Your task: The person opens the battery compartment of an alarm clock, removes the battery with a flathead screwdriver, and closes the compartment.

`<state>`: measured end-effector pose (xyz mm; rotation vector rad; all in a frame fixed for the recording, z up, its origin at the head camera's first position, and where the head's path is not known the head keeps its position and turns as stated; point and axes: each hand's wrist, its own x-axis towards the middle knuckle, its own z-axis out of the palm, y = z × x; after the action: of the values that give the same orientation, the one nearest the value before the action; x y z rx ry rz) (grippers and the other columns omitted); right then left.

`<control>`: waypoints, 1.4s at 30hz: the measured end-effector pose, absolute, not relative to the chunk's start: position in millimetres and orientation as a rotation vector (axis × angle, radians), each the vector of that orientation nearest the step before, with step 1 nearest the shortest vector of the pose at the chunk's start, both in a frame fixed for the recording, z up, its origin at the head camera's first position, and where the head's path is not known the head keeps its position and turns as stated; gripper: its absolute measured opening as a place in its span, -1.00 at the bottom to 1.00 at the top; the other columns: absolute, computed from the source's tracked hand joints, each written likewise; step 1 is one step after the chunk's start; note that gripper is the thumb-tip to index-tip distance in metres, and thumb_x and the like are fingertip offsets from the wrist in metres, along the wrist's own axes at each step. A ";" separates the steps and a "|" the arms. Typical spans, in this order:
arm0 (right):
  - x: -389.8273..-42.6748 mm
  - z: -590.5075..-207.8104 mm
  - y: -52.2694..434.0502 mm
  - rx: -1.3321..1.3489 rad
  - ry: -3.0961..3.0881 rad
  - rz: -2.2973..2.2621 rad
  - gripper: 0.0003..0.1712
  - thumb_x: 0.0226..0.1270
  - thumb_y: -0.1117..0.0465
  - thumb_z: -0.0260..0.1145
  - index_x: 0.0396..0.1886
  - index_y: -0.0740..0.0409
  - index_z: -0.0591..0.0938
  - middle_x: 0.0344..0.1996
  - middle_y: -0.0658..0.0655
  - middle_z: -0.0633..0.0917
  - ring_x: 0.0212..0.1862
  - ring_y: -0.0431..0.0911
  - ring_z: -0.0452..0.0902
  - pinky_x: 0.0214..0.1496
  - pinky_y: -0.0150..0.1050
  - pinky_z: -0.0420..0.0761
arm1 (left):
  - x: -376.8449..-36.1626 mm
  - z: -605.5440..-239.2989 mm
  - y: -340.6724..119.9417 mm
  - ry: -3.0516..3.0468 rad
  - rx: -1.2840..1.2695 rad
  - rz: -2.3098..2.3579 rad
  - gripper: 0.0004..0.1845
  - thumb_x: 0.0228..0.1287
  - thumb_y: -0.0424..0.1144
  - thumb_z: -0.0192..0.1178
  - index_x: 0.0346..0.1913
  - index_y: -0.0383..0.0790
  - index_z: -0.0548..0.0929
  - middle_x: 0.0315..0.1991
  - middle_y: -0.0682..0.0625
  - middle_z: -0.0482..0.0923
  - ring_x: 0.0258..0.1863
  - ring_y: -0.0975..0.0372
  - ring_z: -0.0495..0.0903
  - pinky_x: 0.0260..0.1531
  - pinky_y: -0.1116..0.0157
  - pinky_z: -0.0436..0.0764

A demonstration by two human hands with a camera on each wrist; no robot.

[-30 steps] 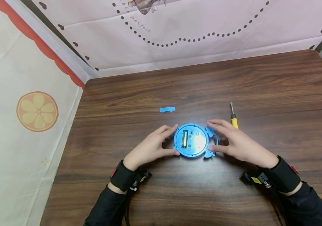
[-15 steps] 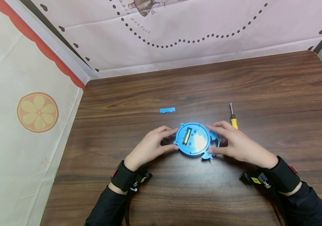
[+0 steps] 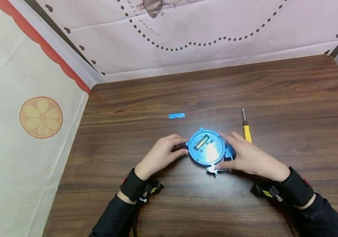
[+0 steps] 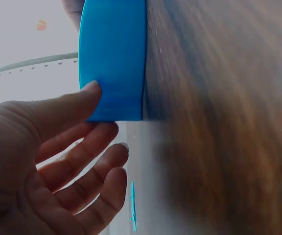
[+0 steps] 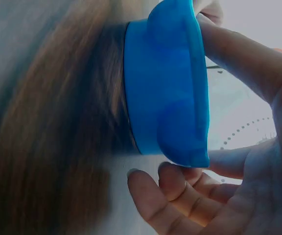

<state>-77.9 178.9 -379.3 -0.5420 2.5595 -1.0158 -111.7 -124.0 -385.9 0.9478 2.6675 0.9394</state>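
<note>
A round blue alarm clock (image 3: 200, 157) lies back side up on the table, with its battery slot uncovered and one battery (image 3: 201, 142) inside. My left hand (image 3: 163, 155) pinches a small tab on its left edge between thumb and index finger. In the left wrist view the left thumb (image 4: 70, 110) presses the blue side wall, the other fingers loosely bent below. My right hand (image 3: 250, 158) grips the right side, thumb on a lower lug and fingers at the upper rim. The right wrist view shows the blue casing (image 5: 155, 88) between right thumb and fingers.
A small blue battery cover (image 3: 176, 116) lies behind the clock, to the left. Beyond my right hand is a yellow-handled screwdriver (image 3: 247, 131), tip pointing away. Printed cloth walls (image 3: 210, 59) border the wooden table (image 3: 145, 98) at the back and left.
The clock has turned clockwise and shifted slightly right between my hands; its battery slot is now slanted. My right thumb has moved towards me with the lower lug. Cover and screwdriver stay put.
</note>
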 end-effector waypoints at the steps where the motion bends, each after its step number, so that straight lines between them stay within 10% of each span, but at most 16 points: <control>1: -77.5 -379.3 177.2 -0.534 2.554 -1.007 0.27 0.06 -0.35 0.51 0.57 0.25 0.18 0.17 0.26 0.45 0.09 0.05 0.48 0.08 0.06 0.55 | -111.4 -386.2 -123.8 2.672 0.945 0.934 -0.60 0.40 -0.14 0.31 0.23 -0.17 0.65 -0.02 0.10 0.64 -0.16 0.37 0.58 -0.17 0.35 0.58; 10: -69.0 -378.3 161.6 -0.478 2.595 -0.889 0.48 -0.02 -0.54 0.41 0.61 0.30 0.00 0.42 0.41 0.34 0.38 0.23 0.35 0.22 0.19 0.47 | -108.9 -387.5 -124.6 2.691 0.902 0.922 -0.59 0.43 -0.19 0.27 0.27 -0.20 0.62 -0.04 0.07 0.63 -0.22 0.35 0.56 -0.20 0.34 0.58; 15: -60.4 -382.3 152.0 -0.518 2.730 -0.824 0.44 -0.05 -0.61 0.34 0.54 0.33 0.15 -0.03 0.26 0.69 -0.11 0.01 0.68 -0.22 -0.05 0.65 | -107.9 -388.1 -123.6 2.723 0.873 0.921 -0.60 0.46 -0.27 0.23 0.30 -0.24 0.59 -0.08 0.04 0.64 -0.31 0.33 0.52 -0.28 0.34 0.55; 20: -55.7 -381.5 144.6 -0.441 2.742 -0.750 0.44 -0.07 -0.66 0.30 0.47 0.37 0.19 -0.61 0.00 0.55 -0.59 -0.20 0.45 -0.61 -0.23 0.40 | -108.0 -389.0 -120.5 2.765 0.849 0.911 -0.60 0.48 -0.31 0.20 0.32 -0.26 0.57 -0.07 0.02 0.66 -0.40 0.32 0.44 -0.38 0.34 0.48; 42: -40.4 -385.7 136.7 -0.385 2.988 -0.537 0.14 -0.18 -0.73 0.26 -0.21 0.28 0.33 -0.79 -0.04 0.32 -0.79 -0.15 0.22 -0.75 -0.25 0.17 | -105.2 -388.7 -106.2 2.735 0.863 0.847 -0.55 0.53 -0.36 0.08 0.42 -0.26 0.44 0.04 -0.07 0.60 -0.24 0.29 0.52 -0.23 0.34 0.54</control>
<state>-40.4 136.7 -385.7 -0.3852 2.9880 -0.5374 -105.2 -106.2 -388.7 0.8632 2.7350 0.8466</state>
